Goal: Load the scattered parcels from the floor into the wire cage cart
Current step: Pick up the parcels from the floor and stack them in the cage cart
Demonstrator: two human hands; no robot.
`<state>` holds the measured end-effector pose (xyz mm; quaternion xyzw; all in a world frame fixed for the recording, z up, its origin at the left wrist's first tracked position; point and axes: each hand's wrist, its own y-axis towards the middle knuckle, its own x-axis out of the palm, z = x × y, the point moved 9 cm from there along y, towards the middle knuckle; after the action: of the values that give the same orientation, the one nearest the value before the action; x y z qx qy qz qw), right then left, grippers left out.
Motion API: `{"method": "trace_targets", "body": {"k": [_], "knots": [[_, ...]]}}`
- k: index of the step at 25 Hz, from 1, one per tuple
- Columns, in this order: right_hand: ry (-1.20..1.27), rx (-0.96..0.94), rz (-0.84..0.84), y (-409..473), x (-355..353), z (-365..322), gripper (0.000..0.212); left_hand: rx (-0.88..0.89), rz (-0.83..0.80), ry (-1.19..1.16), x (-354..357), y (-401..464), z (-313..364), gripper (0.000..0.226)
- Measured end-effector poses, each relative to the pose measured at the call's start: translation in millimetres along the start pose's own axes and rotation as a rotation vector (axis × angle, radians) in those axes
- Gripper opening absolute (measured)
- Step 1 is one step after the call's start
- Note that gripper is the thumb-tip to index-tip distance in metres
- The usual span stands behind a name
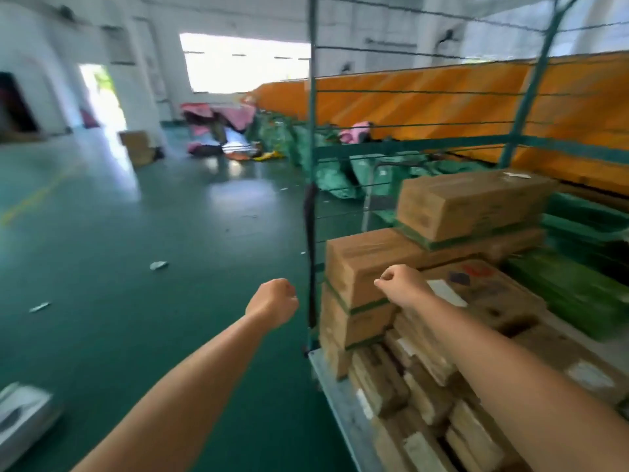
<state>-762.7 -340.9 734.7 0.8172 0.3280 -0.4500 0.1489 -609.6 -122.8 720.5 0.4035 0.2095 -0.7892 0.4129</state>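
Both fists (272,299) (401,284) empty, over cart (311,199)

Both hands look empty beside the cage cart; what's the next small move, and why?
Probably turn left and down toward the white parcel lying on the green floor at the lower left. Both the left hand and the right hand are curled and hold nothing, and the green wire cage cart already carries stacked brown cardboard boxes, so a fresh pickup seems due.

Both fists curled, empty: left hand (274,301) mid-frame over green floor (136,267), right hand (401,284) above boxes (473,206) stacked in cart (311,199), right side. White parcel (20,417) lower left.
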Motion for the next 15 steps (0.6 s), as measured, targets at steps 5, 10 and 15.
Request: {"method": "trace_targets", "body": {"k": [5, 10, 15], "knots": [[-0.107, -0.182, -0.191, -23.8, 147.4, -153.1, 0.019, -0.27, 0.028, -0.041, -68.3, -56.3, -196.9, 0.026], [-0.165, -0.34, -0.384, -77.5, 281.9, -280.4, 0.019, -0.504, 0.066, -0.026, -121.6, -128.1, -367.7, 0.026], [-0.277, -0.518, -0.551, -126.5, 383.3, -367.4, 0.023, -0.692, 0.117, -0.068, -153.9, -181.1, -470.6, 0.025]]}}
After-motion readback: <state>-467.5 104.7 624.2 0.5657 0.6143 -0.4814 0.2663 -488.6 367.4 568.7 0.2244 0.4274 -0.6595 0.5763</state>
